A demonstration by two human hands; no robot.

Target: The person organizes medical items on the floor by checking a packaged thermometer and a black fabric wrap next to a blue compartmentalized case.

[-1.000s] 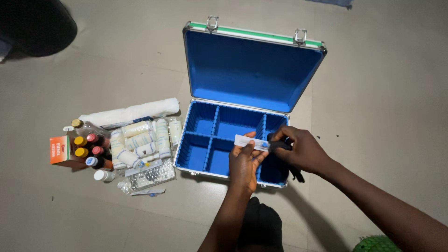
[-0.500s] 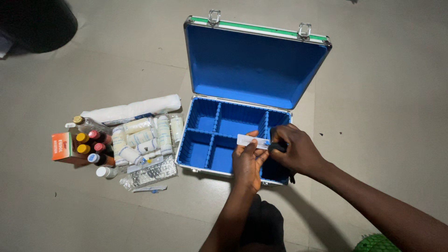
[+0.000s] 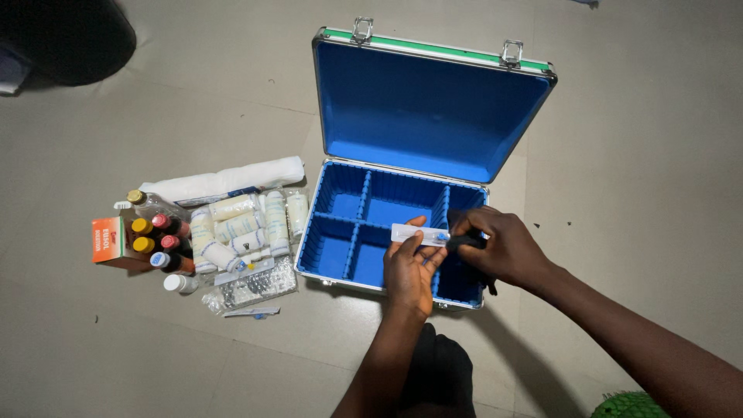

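Note:
An open blue-lined metal case [image 3: 433, 101] lies on the floor, lid raised, with empty divided compartments [image 3: 340, 232]. Over its front right part my left hand [image 3: 410, 271] holds a small clear wrapped packet [image 3: 418, 234] by its lower edge. My right hand [image 3: 499, 244] pinches the packet's right end and is closed around a dark object [image 3: 464, 242] that I cannot identify. Both hands hover just above the compartments.
Left of the case lies a pile of supplies: rolled bandages [image 3: 232, 228], a long white roll [image 3: 224, 182], small bottles with coloured caps [image 3: 159, 236], an orange box [image 3: 108, 240], blister packs [image 3: 255, 286]. A dark round object [image 3: 66, 39] sits top left.
Both hands with the packet have stayed over the case's front right compartments; the camera view has shifted slightly, and my fingers have adjusted their hold a little.

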